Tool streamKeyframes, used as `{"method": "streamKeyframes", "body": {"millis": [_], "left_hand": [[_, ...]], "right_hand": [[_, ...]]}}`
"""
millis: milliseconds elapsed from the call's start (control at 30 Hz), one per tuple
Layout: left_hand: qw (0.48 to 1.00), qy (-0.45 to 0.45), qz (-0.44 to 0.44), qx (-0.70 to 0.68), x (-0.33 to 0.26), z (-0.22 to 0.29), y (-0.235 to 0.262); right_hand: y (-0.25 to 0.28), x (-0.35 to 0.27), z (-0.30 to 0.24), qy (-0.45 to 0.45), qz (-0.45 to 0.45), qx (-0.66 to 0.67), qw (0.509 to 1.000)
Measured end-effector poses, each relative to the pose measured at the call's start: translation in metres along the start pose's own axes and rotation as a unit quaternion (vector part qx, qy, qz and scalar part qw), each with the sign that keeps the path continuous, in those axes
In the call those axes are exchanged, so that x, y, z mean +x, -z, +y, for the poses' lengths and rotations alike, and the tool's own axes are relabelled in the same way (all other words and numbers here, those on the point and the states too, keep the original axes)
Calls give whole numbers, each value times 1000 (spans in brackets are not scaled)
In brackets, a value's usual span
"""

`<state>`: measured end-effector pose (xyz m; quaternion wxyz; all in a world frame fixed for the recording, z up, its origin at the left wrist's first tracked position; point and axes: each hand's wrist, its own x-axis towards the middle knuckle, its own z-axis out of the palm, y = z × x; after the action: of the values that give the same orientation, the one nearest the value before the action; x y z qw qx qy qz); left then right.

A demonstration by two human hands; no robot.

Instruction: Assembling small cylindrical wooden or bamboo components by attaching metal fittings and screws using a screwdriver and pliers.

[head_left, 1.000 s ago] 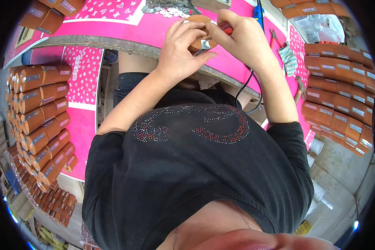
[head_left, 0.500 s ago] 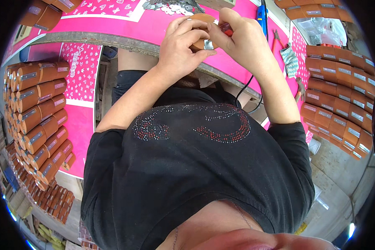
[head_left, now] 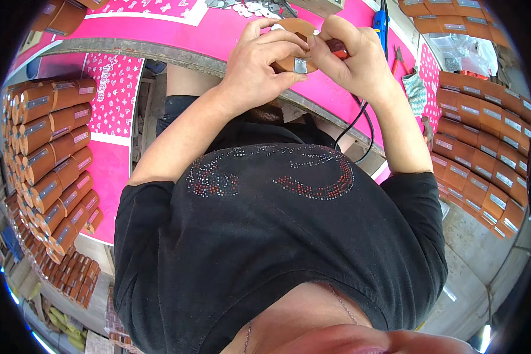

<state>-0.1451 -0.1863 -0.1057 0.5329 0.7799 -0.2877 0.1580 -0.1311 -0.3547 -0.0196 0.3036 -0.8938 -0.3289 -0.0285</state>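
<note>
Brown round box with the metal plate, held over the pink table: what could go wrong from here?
1. The small metal plate is pinched only by fingertips against the brown round box; it could slip or sit crooked.
2. The right hand grips a red-handled tool close to the left hand; a slip might nick a finger.
3. The black cord hangs off the table edge by the right forearm and could snag.

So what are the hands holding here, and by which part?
Left hand grips a round brown piece by its rim, fingers curled over the top. Right hand holds a red-handled tool by the handle.
</note>
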Motion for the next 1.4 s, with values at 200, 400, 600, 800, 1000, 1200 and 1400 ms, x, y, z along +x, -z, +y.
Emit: {"method": "streamKeyframes", "body": {"millis": [200, 400, 600, 800, 1000, 1200, 1400], "left_hand": [[996, -32, -68, -44, 14, -18, 6], [984, -61, -138, -97, 27, -29, 13], [989, -44, -126, -57, 23, -22, 11], [997, -33, -76, -8, 18, 4, 4], [994, 0, -103, -21, 18, -5, 6], [972, -63, -207, 90, 35, -17, 50], [990, 31, -24, 134, 17, 7, 5]], "right_hand": [[1, 9, 17, 57, -20, 1, 998], [5, 16, 19, 70, -22, -4, 997], [-1, 9, 12, 39, -3, -4, 999], [-3, -2, 4, 8, 47, -13, 999], [11, -10, -8, -33, 194, 46, 979], [17, -35, 3, -193, 316, 206, 906], [-7, -38, 17, -192, 283, 267, 901]]}}
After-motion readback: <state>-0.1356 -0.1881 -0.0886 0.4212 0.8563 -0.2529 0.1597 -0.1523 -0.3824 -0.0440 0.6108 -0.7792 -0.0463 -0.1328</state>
